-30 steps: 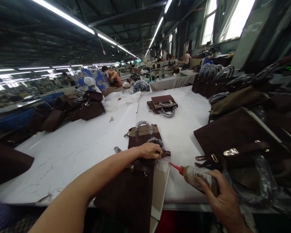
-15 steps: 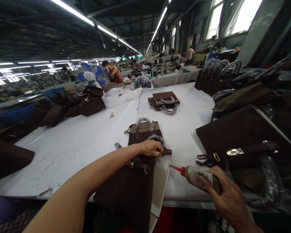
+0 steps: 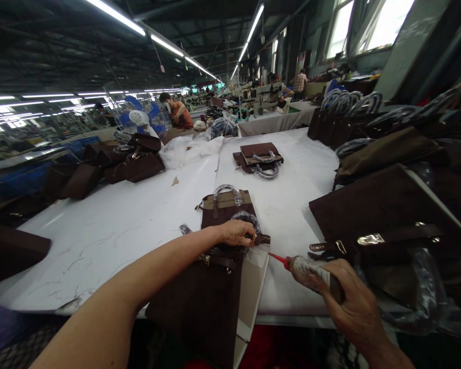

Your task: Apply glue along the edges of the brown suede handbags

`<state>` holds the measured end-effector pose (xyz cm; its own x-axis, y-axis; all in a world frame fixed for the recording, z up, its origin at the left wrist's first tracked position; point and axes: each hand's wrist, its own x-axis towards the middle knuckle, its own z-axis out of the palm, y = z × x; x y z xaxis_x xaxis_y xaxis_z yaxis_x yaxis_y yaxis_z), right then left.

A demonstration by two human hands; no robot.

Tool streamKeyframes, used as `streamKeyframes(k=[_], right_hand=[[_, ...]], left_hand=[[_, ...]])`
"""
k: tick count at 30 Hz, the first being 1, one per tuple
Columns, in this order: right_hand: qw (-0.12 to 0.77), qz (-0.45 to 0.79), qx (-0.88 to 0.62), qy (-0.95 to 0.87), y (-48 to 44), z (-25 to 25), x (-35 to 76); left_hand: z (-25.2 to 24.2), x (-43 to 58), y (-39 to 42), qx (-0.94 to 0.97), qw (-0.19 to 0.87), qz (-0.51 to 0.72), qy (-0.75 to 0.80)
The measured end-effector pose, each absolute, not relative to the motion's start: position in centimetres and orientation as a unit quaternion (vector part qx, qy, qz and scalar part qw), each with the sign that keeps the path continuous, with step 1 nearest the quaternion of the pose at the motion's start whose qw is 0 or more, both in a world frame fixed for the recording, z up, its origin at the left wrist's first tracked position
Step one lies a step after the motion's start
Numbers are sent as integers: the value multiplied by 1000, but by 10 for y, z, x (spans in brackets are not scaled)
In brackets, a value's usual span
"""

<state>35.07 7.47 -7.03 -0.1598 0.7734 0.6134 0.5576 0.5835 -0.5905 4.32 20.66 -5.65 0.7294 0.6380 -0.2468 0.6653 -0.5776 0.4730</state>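
Note:
My right hand (image 3: 353, 302) is wrapped round a glue bottle (image 3: 307, 271), whose red pointed nozzle (image 3: 278, 258) is aimed left. The nozzle tip is at the edge of the white inner side of a dark brown handbag (image 3: 203, 302). That bag lies across the front table edge, with gold-coloured fittings on its strap. My left hand (image 3: 238, 233) has its fingers closed on a dark flap (image 3: 262, 239) at the bag's upper corner. Just beyond the left hand lies another handbag section (image 3: 226, 205), with plastic-wrapped handles.
Folded handbags (image 3: 259, 156) lie farther back on the white table (image 3: 138, 225). Stacked brown bags (image 3: 384, 220) crowd the right side, and more bags (image 3: 134, 161) sit at the left. A blue fan (image 3: 140, 118) and a seated person (image 3: 180, 114) are beyond.
The glue bottle and my right hand have shifted slightly up and left, along the white edge. My left hand keeps its hold on the flap. The camera view has moved a little.

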Motion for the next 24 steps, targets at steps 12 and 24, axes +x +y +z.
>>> streamKeyframes(k=[12,24], right_hand=[[459,190,-469,-730,66,-62,352],[467,203,-479,-715,63,-73,355]], left_hand=[[-62,42,209,887,289,-12,359],[-61,41,209,892,293,-10,344]])
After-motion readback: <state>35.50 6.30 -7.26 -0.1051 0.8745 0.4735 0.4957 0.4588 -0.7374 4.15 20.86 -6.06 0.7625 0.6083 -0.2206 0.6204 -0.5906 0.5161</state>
